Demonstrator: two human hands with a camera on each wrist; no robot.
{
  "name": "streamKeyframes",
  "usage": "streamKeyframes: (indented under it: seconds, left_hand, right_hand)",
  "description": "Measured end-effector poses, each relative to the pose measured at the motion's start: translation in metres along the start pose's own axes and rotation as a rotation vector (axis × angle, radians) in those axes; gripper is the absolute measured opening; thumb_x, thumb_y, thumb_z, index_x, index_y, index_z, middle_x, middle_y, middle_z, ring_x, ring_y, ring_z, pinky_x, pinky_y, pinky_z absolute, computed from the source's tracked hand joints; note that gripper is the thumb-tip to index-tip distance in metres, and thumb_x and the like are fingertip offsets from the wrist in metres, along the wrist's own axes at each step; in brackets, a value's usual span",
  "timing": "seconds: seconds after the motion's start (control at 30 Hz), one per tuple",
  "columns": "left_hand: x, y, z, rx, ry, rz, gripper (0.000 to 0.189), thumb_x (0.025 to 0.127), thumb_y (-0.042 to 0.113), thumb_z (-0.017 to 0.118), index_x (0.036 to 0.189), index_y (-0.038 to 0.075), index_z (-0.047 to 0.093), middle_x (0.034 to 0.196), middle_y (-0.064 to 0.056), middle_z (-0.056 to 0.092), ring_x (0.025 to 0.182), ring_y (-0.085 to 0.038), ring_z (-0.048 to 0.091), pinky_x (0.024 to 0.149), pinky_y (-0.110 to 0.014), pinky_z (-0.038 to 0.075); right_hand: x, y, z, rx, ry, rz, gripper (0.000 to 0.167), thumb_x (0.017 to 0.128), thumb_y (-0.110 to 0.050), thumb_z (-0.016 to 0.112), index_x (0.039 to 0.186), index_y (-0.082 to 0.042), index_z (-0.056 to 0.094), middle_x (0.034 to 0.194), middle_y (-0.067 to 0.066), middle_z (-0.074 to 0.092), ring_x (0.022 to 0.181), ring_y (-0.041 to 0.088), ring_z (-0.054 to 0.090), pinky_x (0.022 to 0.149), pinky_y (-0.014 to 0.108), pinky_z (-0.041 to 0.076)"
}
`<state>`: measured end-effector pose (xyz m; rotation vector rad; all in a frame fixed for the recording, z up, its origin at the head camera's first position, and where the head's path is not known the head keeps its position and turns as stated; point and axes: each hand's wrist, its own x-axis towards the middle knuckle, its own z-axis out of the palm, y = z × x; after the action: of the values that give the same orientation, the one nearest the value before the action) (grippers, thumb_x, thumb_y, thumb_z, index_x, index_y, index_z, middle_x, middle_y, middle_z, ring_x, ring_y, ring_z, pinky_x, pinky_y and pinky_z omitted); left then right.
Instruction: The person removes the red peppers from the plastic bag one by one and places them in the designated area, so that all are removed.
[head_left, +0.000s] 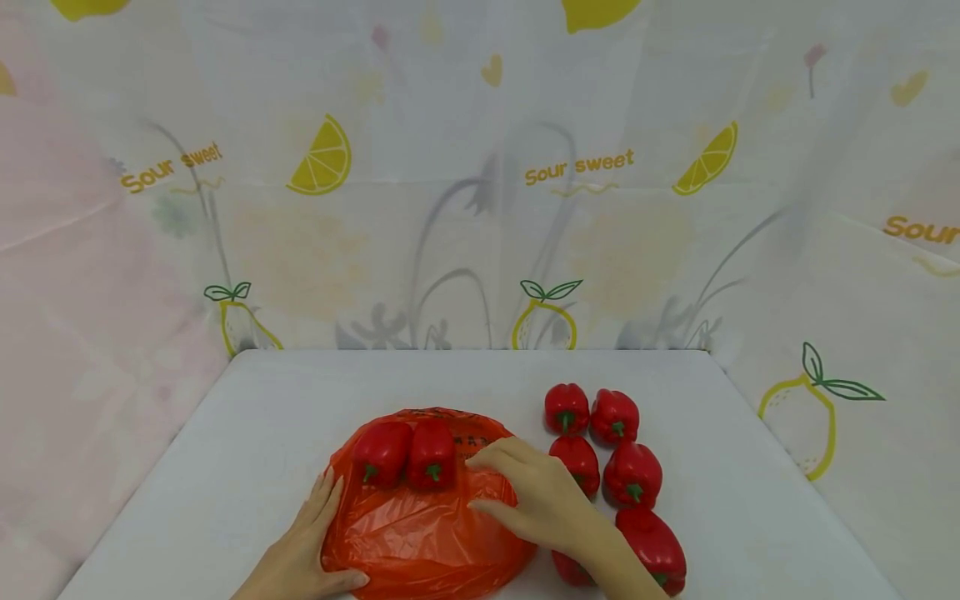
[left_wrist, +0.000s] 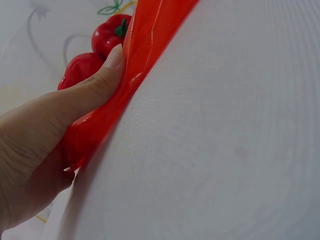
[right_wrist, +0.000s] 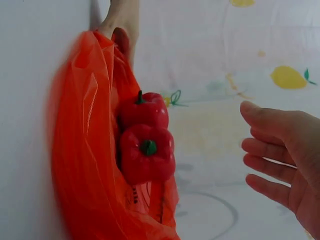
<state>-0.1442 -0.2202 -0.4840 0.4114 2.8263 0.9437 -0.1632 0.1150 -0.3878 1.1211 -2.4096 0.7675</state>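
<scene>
An orange-red plastic bag (head_left: 420, 542) lies on the white table, its mouth spread wide. Two red bell peppers (head_left: 432, 454) with green stems sit side by side at the bag's far part. My left hand (head_left: 303, 533) rests against the bag's left side, fingers straight and spread, thumb toward the near rim; its thumb (left_wrist: 95, 90) lies along the plastic in the left wrist view. My right hand (head_left: 536, 492) hovers over the bag's right edge with fingers loosely bent and nothing between them. In the right wrist view the right hand (right_wrist: 285, 155) stands apart from the peppers (right_wrist: 147, 155).
Right of the bag, several more red bell peppers (head_left: 633, 475) stand in two rough columns on the table (head_left: 285, 392). My right forearm partly covers the nearest ones. A lemon-print cloth (head_left: 465, 233) hangs behind the table and along both sides.
</scene>
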Motion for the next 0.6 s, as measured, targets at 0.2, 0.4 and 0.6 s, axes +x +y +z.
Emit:
streamKeyframes:
  seconds: [0.2, 0.4, 0.6]
  left_hand:
    - [0.0, -0.001, -0.001, -0.006, 0.0, 0.023, 0.127, 0.067, 0.059, 0.079, 0.153, -0.001, 0.007, 0.158, -0.024, 0.001, 0.139, -0.051, 0.013, 0.083, -0.065, 0.046]
    - [0.0, 0.0, -0.002, -0.006, -0.01, 0.018, 0.127, 0.067, 0.059, 0.079, 0.153, -0.002, 0.007, 0.158, -0.024, 0.0, 0.139, -0.051, 0.013, 0.082, -0.064, 0.047]
    - [0.0, 0.002, -0.002, -0.01, -0.016, 0.0, 0.128, 0.065, 0.061, 0.079, 0.153, -0.001, 0.009, 0.158, -0.023, 0.0, 0.139, -0.052, 0.014, 0.083, -0.064, 0.047]
  right_hand:
    - [0.013, -0.004, 0.01, 0.011, -0.047, 0.038, 0.04, 0.084, -0.037, 0.075, 0.118, -0.02, 0.062, 0.112, -0.01, 0.06, 0.102, 0.005, 0.057, 0.083, 0.02, 0.051]
    - [0.028, -0.009, 0.018, 0.002, -0.116, 0.13, 0.044, 0.083, -0.039, 0.076, 0.119, -0.02, 0.061, 0.114, -0.01, 0.059, 0.103, 0.006, 0.055, 0.079, 0.023, 0.052]
    - [0.039, -0.009, 0.028, 0.021, -0.158, 0.195, 0.045, 0.083, -0.041, 0.075, 0.121, -0.022, 0.06, 0.115, -0.01, 0.06, 0.104, 0.006, 0.056, 0.083, 0.026, 0.052]
